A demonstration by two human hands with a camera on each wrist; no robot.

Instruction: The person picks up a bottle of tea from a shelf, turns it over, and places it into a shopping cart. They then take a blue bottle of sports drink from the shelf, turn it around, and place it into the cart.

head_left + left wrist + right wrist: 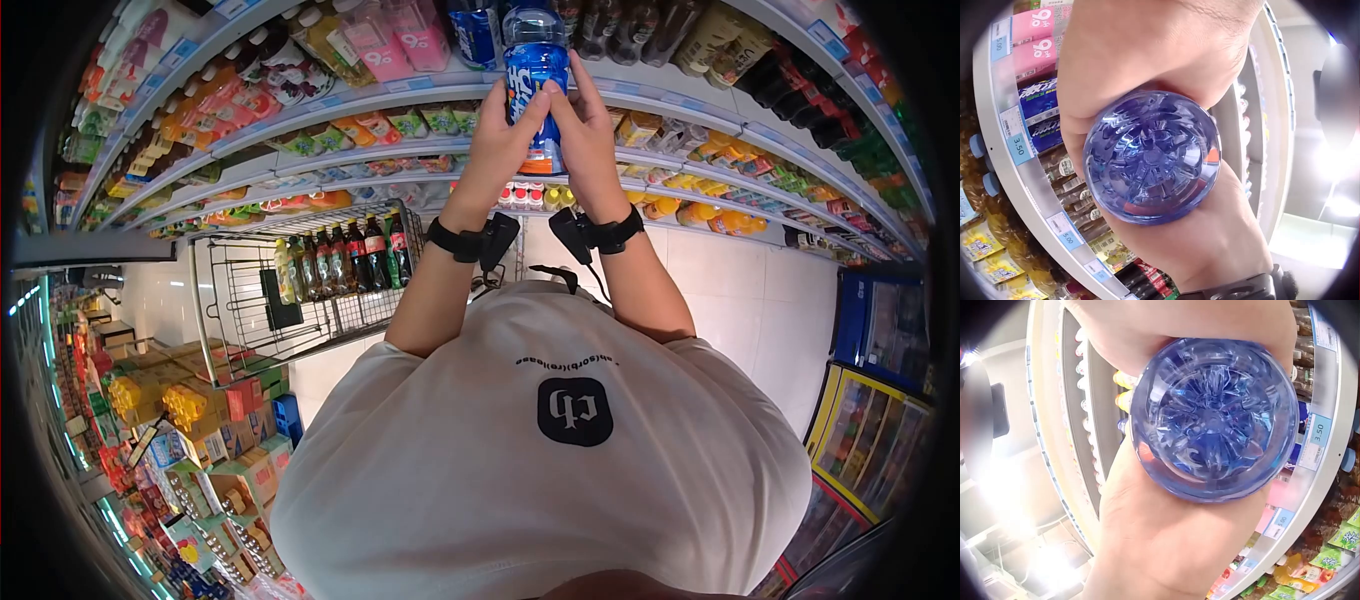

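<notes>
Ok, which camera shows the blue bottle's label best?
The head view: the blue bottle faces it side-on between left hand and right hand, label showing. Both wrist views show only its ribbed base from below.

You see the head view evenly and brightly lit, with strong fisheye curvature and a black vignette at the edges. In both wrist views, floor glare blows out to white, the blue bottle point(1150, 156) base stays sharp, and the background is soft.
</notes>
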